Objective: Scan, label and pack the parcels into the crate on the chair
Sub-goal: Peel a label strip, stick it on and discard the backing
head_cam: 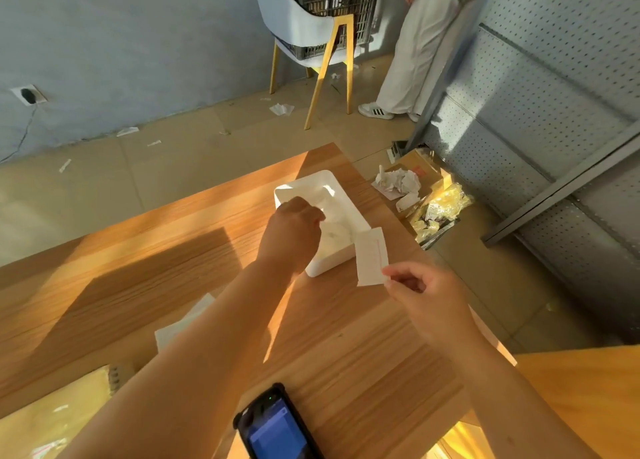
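A white box (313,190) stands near the far right corner of the wooden table (145,261). My left hand (294,230) reaches into it with its fingers closed; what they hold is hidden. My right hand (420,294) pinches a white label (371,257) just right of the box. A handheld scanner (277,424) with a lit blue screen lies at the table's near edge. A padded yellow parcel (52,413) lies at the near left. Far off, a dark crate (337,4) with cardboard boxes sits on a pale chair (294,32).
A cardboard box (420,178) of crumpled paper and yellow wrapping (440,212) sits on the floor right of the table. A person's legs (415,42) stand beside the chair. Grey perforated shelving (554,112) lines the right. Paper scraps litter the floor.
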Demonstrator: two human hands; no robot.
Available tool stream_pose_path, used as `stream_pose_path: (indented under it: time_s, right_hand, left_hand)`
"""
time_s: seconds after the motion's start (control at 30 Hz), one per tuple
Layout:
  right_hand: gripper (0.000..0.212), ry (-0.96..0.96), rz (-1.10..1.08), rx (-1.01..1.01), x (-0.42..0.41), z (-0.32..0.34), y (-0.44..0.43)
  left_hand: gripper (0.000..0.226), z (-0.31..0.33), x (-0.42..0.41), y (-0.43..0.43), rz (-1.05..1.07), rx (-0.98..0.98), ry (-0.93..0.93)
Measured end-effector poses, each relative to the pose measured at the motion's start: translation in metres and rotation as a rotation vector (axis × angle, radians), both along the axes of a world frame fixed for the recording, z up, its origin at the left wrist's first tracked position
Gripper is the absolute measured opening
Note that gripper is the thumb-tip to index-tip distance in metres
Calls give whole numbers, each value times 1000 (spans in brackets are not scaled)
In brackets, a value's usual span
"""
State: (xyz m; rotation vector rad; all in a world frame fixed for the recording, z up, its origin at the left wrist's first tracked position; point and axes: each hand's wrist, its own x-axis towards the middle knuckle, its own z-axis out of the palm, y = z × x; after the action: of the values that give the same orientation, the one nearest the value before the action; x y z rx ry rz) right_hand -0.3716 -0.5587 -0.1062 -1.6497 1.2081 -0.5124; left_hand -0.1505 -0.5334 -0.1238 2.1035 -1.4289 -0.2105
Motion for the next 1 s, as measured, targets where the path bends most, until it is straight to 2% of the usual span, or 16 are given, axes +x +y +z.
stream_pose_path:
  time_s: [0.07,0.1,0.17,0.23,0.33,0.47,0.53,0.6,0.83,0.9,1.0]
  right_hand:
    - [28,-10,0,-10,-3,-4,-2]
    - [30,-11,0,-20,-5,-5,-3]
    - [33,-14,1,-42,-8,-8,-4]
    - [34,-24,5,-43,-9,-10,-3]
    - [37,-68,0,-31,-7,-11,1]
    - [41,-161,2,12,-1,-8,13]
    - [43,-204,23,46,3,-4,21]
    - [43,-231,52,75,8,-2,33]
    - [36,-212,188,165,26,5,83]
    - [32,-134,215,151,31,9,97]
    - [42,34,194,12,40,16,115]
  left_hand:
    - [39,-13,0,-8,-62,262,-171]
    - [44,-16,1,-9,-77,331,-231]
    - [51,-18,-1,-5,-67,337,-203]
    - [49,-14,-5,4,-34,243,-87]
    - [34,-6,-16,22,31,143,101]
    - [11,5,-39,59,121,152,558]
    - [12,8,-48,79,132,121,779]
    - [9,11,-54,95,133,95,894]
    - [4,15,-52,151,266,12,903]
    - [3,15,-47,172,273,3,870]
    - [8,13,-39,205,301,32,743]
